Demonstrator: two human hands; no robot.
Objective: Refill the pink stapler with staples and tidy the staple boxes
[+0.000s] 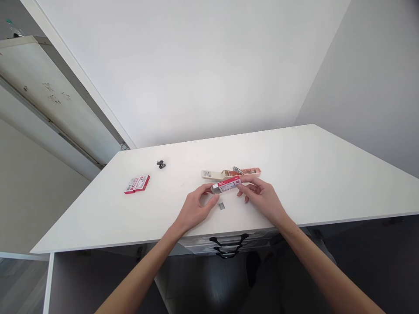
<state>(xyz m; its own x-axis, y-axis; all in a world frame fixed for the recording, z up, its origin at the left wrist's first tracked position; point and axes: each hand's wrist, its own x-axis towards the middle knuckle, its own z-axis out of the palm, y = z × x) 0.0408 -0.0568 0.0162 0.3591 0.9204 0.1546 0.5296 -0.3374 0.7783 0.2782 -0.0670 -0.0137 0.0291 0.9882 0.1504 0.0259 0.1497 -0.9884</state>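
A red and white staple box (pixel 225 185) is held tilted just above the white desk, its left end open. My right hand (pixel 260 196) pinches the box's right end between thumb and fingers. At the open end, my left hand (pixel 196 207) has its index finger behind the box and its thumb just below, closed about that end. A short strip of staples (pixel 221 205) lies on the desk beneath the box, near my left thumb. Behind the box rests an opened stapler (pixel 248 172), cream on the left and pink on the right, its metal part raised. My hands partly cover it.
Two more red and white boxes (pixel 136 184) lie side by side on the left of the desk (pixel 310 174). Black binder clips (pixel 161 164) sit behind them. Drawers with black handles (pixel 229 240) are below the front edge. A white wall (pixel 209 65) stands behind.
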